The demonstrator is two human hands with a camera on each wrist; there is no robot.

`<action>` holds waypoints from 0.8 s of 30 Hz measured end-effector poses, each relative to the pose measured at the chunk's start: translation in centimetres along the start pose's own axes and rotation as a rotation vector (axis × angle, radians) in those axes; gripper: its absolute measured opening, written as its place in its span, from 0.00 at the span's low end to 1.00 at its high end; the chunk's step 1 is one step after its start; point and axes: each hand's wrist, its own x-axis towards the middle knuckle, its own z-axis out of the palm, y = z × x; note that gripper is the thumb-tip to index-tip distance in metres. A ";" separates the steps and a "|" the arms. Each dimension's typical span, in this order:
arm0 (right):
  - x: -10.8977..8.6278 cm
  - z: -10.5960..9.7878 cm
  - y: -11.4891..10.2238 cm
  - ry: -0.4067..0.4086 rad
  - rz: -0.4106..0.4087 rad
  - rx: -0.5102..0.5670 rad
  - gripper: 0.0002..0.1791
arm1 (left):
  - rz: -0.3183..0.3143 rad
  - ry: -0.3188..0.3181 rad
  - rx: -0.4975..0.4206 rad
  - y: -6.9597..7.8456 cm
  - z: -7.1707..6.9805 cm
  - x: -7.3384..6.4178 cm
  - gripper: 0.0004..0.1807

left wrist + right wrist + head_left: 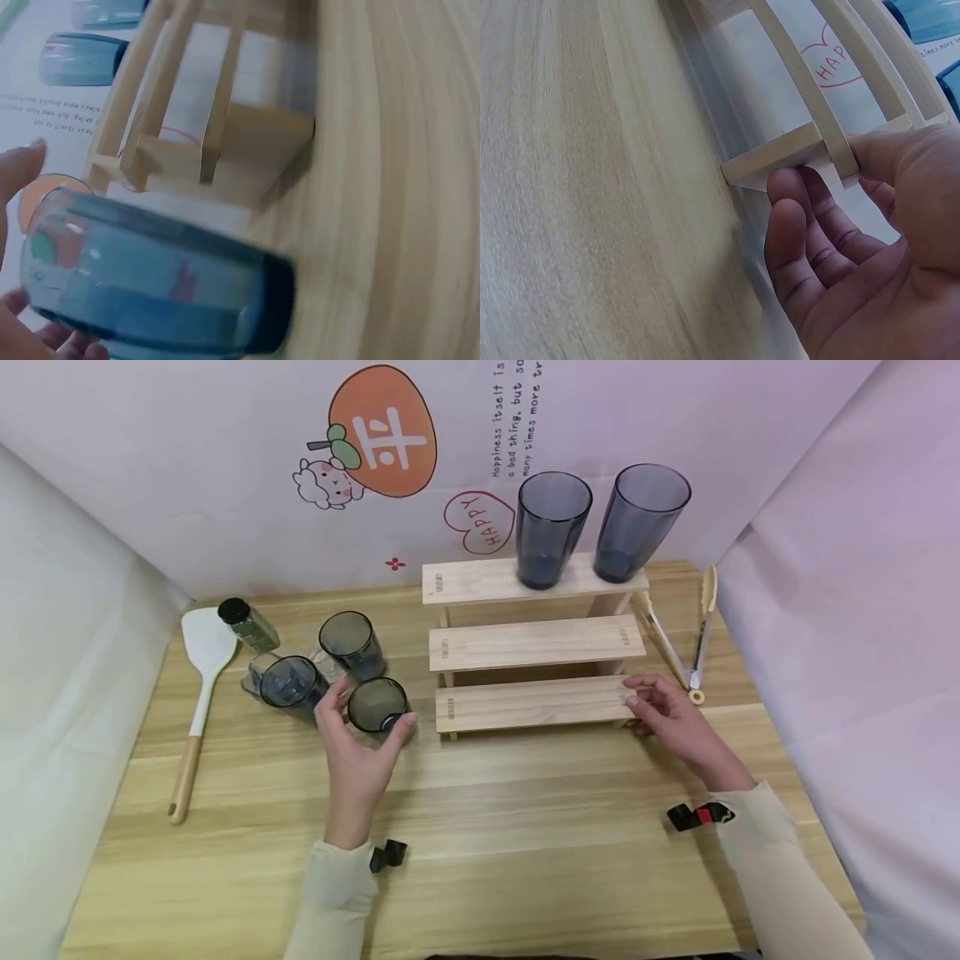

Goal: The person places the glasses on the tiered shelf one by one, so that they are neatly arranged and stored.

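My left hand (358, 768) is spread around a dark tinted glass (378, 706) standing on the table, fingers on its left and thumb on its right. In the left wrist view the thumb stands apart from this glass (157, 277); finger contact cannot be told. My right hand (671, 718) pinches the right end of the lowest board on a three-tier wooden shelf (532, 703). There the thumb lies over the board and the fingers curl beneath, beside the shelf's leg (780, 154). Two tall blue-grey glasses (551, 535) stand on the top tier.
Another tinted glass (352, 647) and a dark mug-like vessel (292, 685) stand close to the left hand. Farther left are a black-capped spice jar (251, 627) and a white spatula (207, 647). Tongs (696, 677) lie right of the shelf. A printed white cloth (225, 485) hangs behind.
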 end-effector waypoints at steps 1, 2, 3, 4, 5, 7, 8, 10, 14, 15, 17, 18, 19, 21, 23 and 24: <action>0.0 0.0 -0.1 0.001 0.000 0.005 0.22 | -0.042 0.010 -0.063 0.0 0.3 -0.1 0.50; 0.0 0.0 -0.1 0.000 -0.001 0.008 0.23 | -0.084 0.022 -0.109 -0.1 0.6 -0.1 0.51; 0.0 -0.1 -0.1 -0.003 -0.004 0.011 0.23 | -0.114 0.032 -0.138 -0.2 0.9 -0.1 0.52; 0.0 -0.1 -0.1 -0.005 -0.005 0.015 0.23 | -0.139 0.042 -0.160 -0.3 1.3 0.0 0.52; 0.0 -0.1 -0.1 -0.006 -0.008 0.017 0.23 | -0.159 0.050 -0.181 -0.3 1.6 0.0 0.53; 0.0 -0.1 -0.1 -0.008 -0.010 0.019 0.23 | -0.196 0.067 -0.205 -0.1 2.1 0.1 0.53; 0.0 -0.1 -0.1 -0.008 -0.010 0.020 0.23 | -0.207 0.074 -0.217 0.2 2.3 0.1 0.53; 0.0 -0.1 -0.1 -0.009 -0.008 0.022 0.23 | -0.212 0.097 -0.252 1.0 2.4 0.2 0.52; -0.1 -0.1 -0.1 -0.002 0.006 0.028 0.23 | -0.224 0.120 -0.290 1.9 2.5 0.2 0.50; -0.1 -0.1 -0.1 0.000 0.008 0.029 0.23 | -0.225 0.118 -0.294 1.8 2.5 0.2 0.49; 0.0 -0.1 -0.1 0.001 0.010 0.032 0.23 | -0.225 0.107 -0.297 1.3 2.5 0.1 0.48; 0.0 -0.1 -0.1 0.000 0.010 0.034 0.23 | -0.215 0.099 -0.297 1.0 2.4 0.0 0.47; 0.0 -0.1 -0.1 -0.001 0.009 0.035 0.22 | -0.207 0.090 -0.293 0.6 2.4 0.0 0.47; 0.1 -0.1 -0.1 -0.008 0.005 0.035 0.23 | -0.191 0.079 -0.290 -0.3 2.3 -0.1 0.48; 0.1 -0.1 -0.1 -0.010 0.006 0.033 0.23 | -0.177 0.072 -0.290 -1.0 2.3 -0.2 0.49; 0.1 -0.1 -0.1 -0.011 0.007 0.032 0.23 | -0.180 0.069 -0.282 -1.2 2.3 -0.3 0.50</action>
